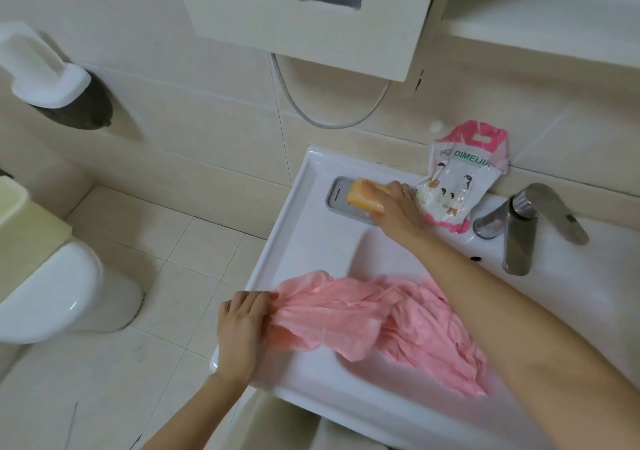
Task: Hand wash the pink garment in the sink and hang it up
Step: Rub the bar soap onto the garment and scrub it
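Observation:
A wet pink garment [374, 314] lies crumpled across the white sink [294, 207], draped over its left rim and into the basin. My left hand [242, 325] grips a bunched end of the garment at the sink's left edge. At the back left corner of the sink my right hand [398, 207] holds a yellow-orange soap bar [363, 195] just over a grey soap dish [341, 196]. My right forearm crosses over the basin and hides part of the garment.
A pink and white detergent pouch [457, 179] leans against the wall behind the sink. The metal faucet [526, 224] stands at the right. A white toilet [52, 293] is at the left, with tiled floor [166, 311] between. A wall cabinet [311, 16] hangs above.

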{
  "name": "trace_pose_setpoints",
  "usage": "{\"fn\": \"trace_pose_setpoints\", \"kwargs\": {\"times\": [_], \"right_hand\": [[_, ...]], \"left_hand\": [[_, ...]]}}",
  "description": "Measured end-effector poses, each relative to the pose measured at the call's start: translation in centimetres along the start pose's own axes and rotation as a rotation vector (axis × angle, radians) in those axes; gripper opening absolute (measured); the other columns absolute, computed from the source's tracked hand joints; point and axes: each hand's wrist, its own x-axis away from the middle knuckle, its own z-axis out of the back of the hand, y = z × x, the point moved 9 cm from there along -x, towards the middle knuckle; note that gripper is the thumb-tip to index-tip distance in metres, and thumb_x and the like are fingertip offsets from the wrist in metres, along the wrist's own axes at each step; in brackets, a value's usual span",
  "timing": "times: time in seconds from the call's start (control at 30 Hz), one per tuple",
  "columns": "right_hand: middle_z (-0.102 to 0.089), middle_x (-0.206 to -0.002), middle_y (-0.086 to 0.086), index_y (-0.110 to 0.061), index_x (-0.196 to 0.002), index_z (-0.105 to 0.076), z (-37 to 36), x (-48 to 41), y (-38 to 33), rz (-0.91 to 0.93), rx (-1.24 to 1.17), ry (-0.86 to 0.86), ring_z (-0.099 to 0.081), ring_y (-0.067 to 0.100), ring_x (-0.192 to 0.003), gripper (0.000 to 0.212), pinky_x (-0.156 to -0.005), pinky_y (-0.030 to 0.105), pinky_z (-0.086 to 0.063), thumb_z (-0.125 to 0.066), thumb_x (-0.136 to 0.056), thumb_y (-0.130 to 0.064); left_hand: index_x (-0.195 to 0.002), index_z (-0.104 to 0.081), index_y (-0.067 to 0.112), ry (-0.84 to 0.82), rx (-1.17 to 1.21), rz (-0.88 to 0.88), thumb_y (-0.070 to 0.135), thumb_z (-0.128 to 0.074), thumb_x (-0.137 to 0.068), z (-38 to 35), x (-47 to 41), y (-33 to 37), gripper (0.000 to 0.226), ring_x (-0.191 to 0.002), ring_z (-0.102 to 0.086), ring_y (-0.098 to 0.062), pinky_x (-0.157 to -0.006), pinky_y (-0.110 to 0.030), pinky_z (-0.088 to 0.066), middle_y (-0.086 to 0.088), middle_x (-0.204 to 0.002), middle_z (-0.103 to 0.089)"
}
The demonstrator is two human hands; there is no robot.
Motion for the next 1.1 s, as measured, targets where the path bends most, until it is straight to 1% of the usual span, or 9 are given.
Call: {"fn": "trace_pose_setpoints", "kwargs": {"times": [0.13, 0.27, 0.4, 0.47, 0.53, 0.7, 0.8, 0.93, 1.1], "right_hand": [[-0.042, -0.13, 0.016, -0.029, -0.139, -0.047, -1.6, -1.1, 0.2, 0.005, -0.061, -0.04, -0.035, 0.039, -0.122, 0.059, -0.108, 0.041, -0.026, -0.068, -0.085, -0.021], [-0.046, -0.136, 0.015, -0.018, -0.13, -0.058, 1.3, 1.7, -2.2, 0.113, -0.188, 0.17, -0.04, 0.038, -0.126, 0.06, -0.108, 0.042, -0.028, -0.074, -0.076, -0.037], [-0.03, -0.152, 0.0, -0.042, -0.142, -0.027, -3.9, 9.3, -6.5, 0.148, -0.463, -0.421, -0.027, 0.02, -0.14, 0.101, -0.116, 0.04, -0.023, -0.068, -0.057, -0.075], [-0.011, -0.157, -0.004, -0.038, -0.15, -0.007, -6.7, 12.7, -5.7, 0.109, -0.227, -0.509, -0.014, 0.018, -0.144, 0.123, -0.117, 0.039, -0.017, -0.063, -0.05, -0.082], [-0.018, -0.153, -0.001, -0.03, -0.152, -0.007, -7.8, 14.8, -5.0, 0.045, -0.182, -0.449, -0.024, 0.022, -0.14, 0.123, -0.114, 0.039, -0.023, -0.069, -0.055, -0.074], [-0.053, -0.133, 0.002, -0.023, -0.141, -0.041, -9.7, 17.6, -4.1, -0.272, -0.448, -0.579, -0.051, 0.022, -0.121, 0.067, -0.1, 0.03, -0.04, -0.07, -0.081, -0.027], [-0.054, -0.117, -0.004, -0.021, -0.122, -0.056, -8.6, 16.4, -4.4, -0.25, -0.555, -0.576, -0.053, 0.016, -0.11, 0.043, -0.096, 0.029, -0.042, -0.069, -0.081, -0.016], [-0.061, -0.095, 0.005, -0.016, -0.097, -0.056, -7.5, 15.4, -4.4, -0.42, -1.018, -0.428, -0.057, 0.017, -0.086, 0.027, -0.064, 0.018, -0.048, -0.065, -0.073, -0.005], [-0.055, -0.12, -0.003, -0.027, -0.133, -0.043, -7.0, 15.7, -6.5, -0.472, -1.494, -0.29, -0.058, 0.006, -0.101, 0.068, -0.08, 0.015, -0.049, -0.064, -0.078, 0.007]], "left_hand": [[-0.075, -0.058, 0.018, -0.002, 0.183, 0.342, 0.005, -0.051, -0.075, 1.5, -0.9, -0.8, 0.014, -0.066, -0.056, -0.023, -0.059, -0.033, -0.041, 0.003, -0.071, -0.065], [-0.072, -0.053, 0.021, 0.107, 0.474, 0.598, 0.002, -0.056, -0.081, 3.6, -3.0, -1.4, 0.021, -0.068, -0.06, -0.017, -0.063, -0.034, -0.043, 0.005, -0.069, -0.066], [-0.077, -0.056, 0.018, 0.069, 0.34, 0.743, 0.001, -0.052, -0.079, 3.0, -3.4, -5.1, 0.017, -0.077, -0.059, -0.024, -0.064, -0.033, -0.042, 0.006, -0.083, -0.069], [-0.087, -0.064, 0.018, 0.037, 0.184, 0.643, -0.002, -0.049, -0.076, 2.9, -3.5, -6.1, 0.027, -0.086, -0.058, -0.023, -0.065, -0.03, -0.039, 0.005, -0.088, -0.069], [-0.09, -0.067, 0.014, 0.013, 0.061, 0.244, 0.002, -0.043, -0.072, 2.6, -4.4, -4.2, 0.032, -0.087, -0.055, -0.022, -0.065, -0.03, -0.039, 0.003, -0.084, -0.067], [-0.105, -0.055, 0.028, -0.342, -0.159, -0.502, 0.024, -0.039, -0.089, -0.8, -0.8, 0.1, 0.023, -0.073, -0.056, -0.015, -0.069, -0.026, -0.032, 0.009, -0.081, -0.06], [-0.122, -0.06, 0.032, -0.418, -0.264, -0.596, 0.051, -0.034, -0.094, -2.0, 1.4, 0.5, 0.042, -0.088, -0.056, -0.017, -0.085, -0.032, -0.034, 0.003, -0.097, -0.06], [-0.121, -0.062, 0.022, -0.482, -0.264, -0.525, 0.062, -0.047, -0.087, -3.7, 2.2, 0.3, 0.056, -0.118, -0.051, -0.029, -0.105, -0.048, -0.029, -0.009, -0.122, -0.056], [-0.122, -0.065, 0.017, -0.49, -0.313, -0.434, 0.036, -0.031, -0.096, -5.7, 1.5, 1.3, 0.046, -0.117, -0.059, -0.033, -0.105, -0.047, -0.025, -0.014, -0.129, -0.06]]}}
